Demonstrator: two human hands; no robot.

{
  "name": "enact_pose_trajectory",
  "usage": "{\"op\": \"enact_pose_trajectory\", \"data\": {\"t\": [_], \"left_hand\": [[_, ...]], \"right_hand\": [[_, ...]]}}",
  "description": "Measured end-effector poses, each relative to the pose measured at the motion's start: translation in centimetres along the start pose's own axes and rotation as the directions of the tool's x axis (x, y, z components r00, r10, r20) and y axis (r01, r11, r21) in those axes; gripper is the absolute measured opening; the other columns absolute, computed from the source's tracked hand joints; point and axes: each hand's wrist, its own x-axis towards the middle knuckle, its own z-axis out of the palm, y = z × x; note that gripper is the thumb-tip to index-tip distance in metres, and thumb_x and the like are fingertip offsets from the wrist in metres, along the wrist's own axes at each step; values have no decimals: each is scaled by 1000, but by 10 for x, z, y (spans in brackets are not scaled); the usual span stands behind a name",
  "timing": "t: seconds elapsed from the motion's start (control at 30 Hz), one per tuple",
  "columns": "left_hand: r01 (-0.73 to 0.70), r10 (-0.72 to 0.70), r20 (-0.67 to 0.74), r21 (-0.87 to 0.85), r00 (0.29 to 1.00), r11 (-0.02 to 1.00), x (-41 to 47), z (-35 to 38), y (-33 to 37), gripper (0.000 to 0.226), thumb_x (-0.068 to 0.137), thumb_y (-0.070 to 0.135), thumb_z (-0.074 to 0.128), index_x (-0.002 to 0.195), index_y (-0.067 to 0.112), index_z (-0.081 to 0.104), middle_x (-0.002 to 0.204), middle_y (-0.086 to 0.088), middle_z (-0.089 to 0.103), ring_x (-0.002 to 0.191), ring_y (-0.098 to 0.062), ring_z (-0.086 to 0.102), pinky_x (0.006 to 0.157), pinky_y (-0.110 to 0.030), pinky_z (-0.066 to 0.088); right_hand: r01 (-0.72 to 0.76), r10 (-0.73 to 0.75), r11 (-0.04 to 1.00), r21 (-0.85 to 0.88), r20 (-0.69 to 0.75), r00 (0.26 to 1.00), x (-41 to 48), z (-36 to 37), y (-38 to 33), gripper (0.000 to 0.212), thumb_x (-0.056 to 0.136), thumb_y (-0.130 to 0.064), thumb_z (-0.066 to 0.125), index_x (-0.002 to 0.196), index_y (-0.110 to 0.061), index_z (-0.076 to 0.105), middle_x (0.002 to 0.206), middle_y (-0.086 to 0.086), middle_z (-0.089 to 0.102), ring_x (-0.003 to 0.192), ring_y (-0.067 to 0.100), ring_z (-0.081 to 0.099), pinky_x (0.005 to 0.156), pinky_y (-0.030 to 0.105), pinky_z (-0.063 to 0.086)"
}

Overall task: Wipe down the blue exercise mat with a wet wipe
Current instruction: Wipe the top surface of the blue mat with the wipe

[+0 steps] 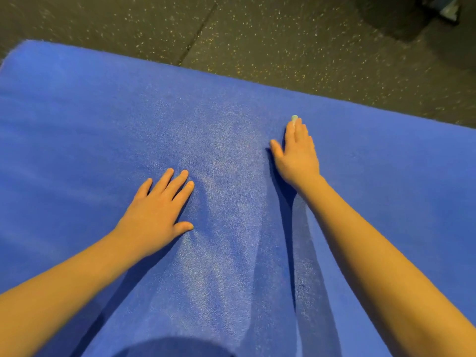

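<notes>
Near the far edge of the blue exercise mat (77, 119), right of its middle, my right hand (298, 155) lies palm down with the fingers straight and pressed together and the thumb set out to the left. The wet wipe (294, 118) is under those fingers. Only a pale greenish tip shows past the fingertips, pointing at the far edge; the rest is hidden, so I cannot tell how it is folded. My left hand (157, 212) is flat on the mat, nearer to me and left of the middle, with fingers straight and slightly spread, holding nothing. I judge it to be steadying the mat. The two hands are well apart. Between them a lighter, glistening band runs from my side of the mat toward the far edge, and I judge this to be the strip already wiped. The mat runs out of view at both left and right, so its long axis appears to lie across me; only the far left corner shows. The next stroke turns on this: duller surface lies to the right of the right hand and to the left of the left hand, and the hand with the wipe is nearer the right-hand stretch. A stroke toward the right end suits it best. Beyond the far edge lies the dark speckled floor (283, 34).
</notes>
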Motion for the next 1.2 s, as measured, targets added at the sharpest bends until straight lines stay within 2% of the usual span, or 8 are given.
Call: {"op": "enact_pose_trajectory", "data": {"t": [0.17, 0.4, 0.57, 0.77, 0.93, 1.07, 1.13, 1.2], "left_hand": [[14, -13, 43, -15, 999, 1000, -1, 0, 0, 90, 66, 51, 80, 137, 4, 50, 146, -16, 44, 132, -41, 43, 95, -61, 42], [79, -67, 128, -89, 990, 993, -3, -8, 9, 85, 87, 53, 58, 152, 13, 21, 161, -6, 10, 148, -32, 10, 115, -50, 18], [113, -100, 225, -43, 969, 993, -3, -14, 16, 80, 97, 53, 39, 153, 17, -4, 160, -2, -14, 148, -27, -9, 118, -43, 7], [47, -35, 139, -84, 990, 995, -8, -5, 11, 82, 78, 39, 75, 143, 3, 41, 151, -14, 35, 136, -40, 36, 100, -58, 39], [76, -68, 174, -43, 982, 996, -7, -5, 11, 77, 97, 54, 33, 149, 16, -9, 153, 1, -21, 148, -27, -8, 118, -44, 6], [-5, 9, 154, -26, 988, 1000, -16, -2, 19, 83, 86, 64, 30, 142, 4, 42, 151, -13, 36, 136, -36, 38, 103, -56, 37], [-13, 16, 168, -21, 986, 1000, -22, 5, 22, 87, 81, 67, 31, 137, 2, 49, 146, -13, 42, 131, -37, 44, 96, -57, 42], [-10, 12, 157, -12, 988, 1000, -23, 4, 24, 89, 81, 68, 30, 136, 1, 49, 147, -12, 38, 131, -36, 44, 95, -57, 43]], "right_hand": [[225, -220, 974, -39, 106, 970, -65, 11, -6, 72, 100, -45, 40, 154, -10, 7, 162, 4, 1, 149, 23, 2, 120, 36, 4], [59, -61, 996, -63, -38, 997, -7, 8, -11, 60, 100, -38, 43, 144, 0, 28, 152, 16, 29, 136, 34, 28, 111, 41, 26], [59, -61, 996, -60, -19, 998, 0, 12, -10, 66, 100, -41, 40, 151, -4, 17, 159, 14, 13, 146, 32, 13, 117, 44, 18], [177, -172, 982, -63, 87, 981, -88, 14, 4, 72, 100, -44, 40, 154, -10, 7, 162, 5, 3, 149, 24, 2, 119, 37, 3], [-27, 30, 999, -45, 59, 998, -82, 9, 7, 74, 99, -50, 33, 154, -9, 5, 162, 6, 1, 149, 24, -1, 121, 40, 3], [255, -247, 967, -10, 214, 945, -140, 22, -16, 84, 89, -64, 17, 154, -14, 0, 160, -2, -8, 147, 15, -10, 118, 30, -8], [313, -290, 946, -81, 218, 932, -143, 19, 2, 79, 92, -63, 17, 154, -16, 1, 161, -3, -5, 148, 15, -8, 120, 33, -5], [170, -150, 978, -122, 162, 975, -127, 14, 16, 72, 98, -55, 24, 154, -15, 3, 162, -1, -1, 149, 18, -4, 121, 37, -1]]}}
